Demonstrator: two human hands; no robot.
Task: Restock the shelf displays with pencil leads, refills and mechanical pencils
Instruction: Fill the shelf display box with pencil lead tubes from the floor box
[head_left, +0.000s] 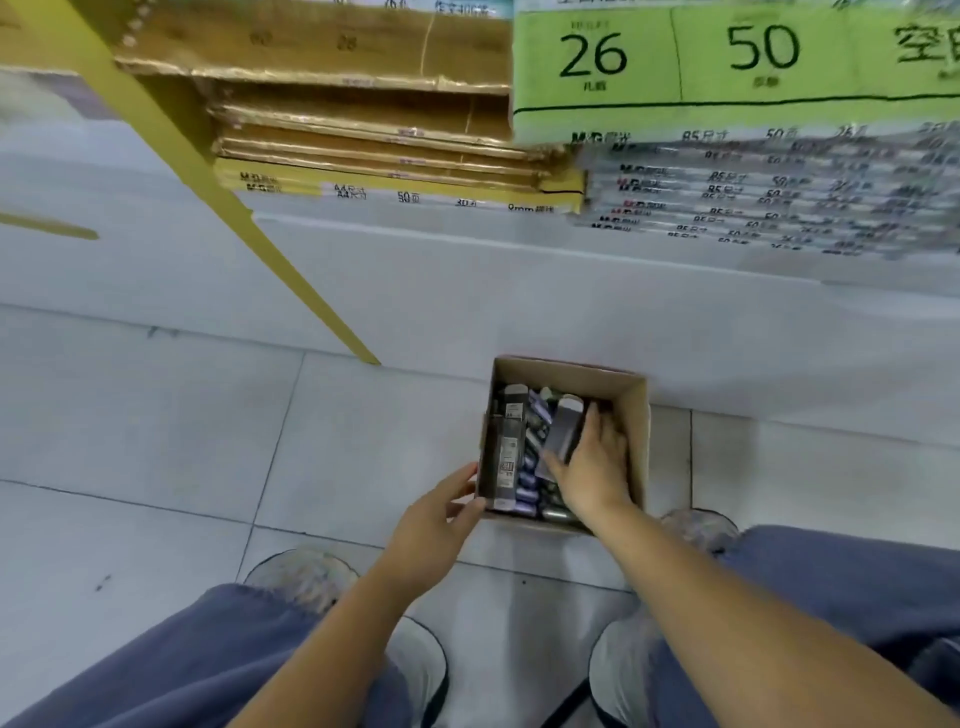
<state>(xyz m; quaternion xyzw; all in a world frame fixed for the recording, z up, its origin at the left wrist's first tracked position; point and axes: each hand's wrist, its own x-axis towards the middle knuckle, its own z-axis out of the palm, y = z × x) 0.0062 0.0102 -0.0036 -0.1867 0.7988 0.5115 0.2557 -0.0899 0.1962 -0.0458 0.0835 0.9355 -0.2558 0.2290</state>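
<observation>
- Packs (511, 452): small dark stationery packs, jumbled in an open carton (631, 415) standing on the floor (156, 415) in front of the shelf base (519, 291). Labels too blurred to tell leads from refills.
- Right hand (592, 467): inside the carton, fingers curled round one grey pack (563, 431), gripping it at its lower end.
- Left hand (436, 514): partly open, thumb and fingers against the carton's near left corner, steadying it; holds nothing.
- Step judged: picking stock out of the carton; shelving not yet begun.
- Advice: keep the carton braced, lift the pack straight up clear of its neighbours, read the label before choosing its display slot.
- Risk: loose packs may snag and spill over the rim.
</observation>
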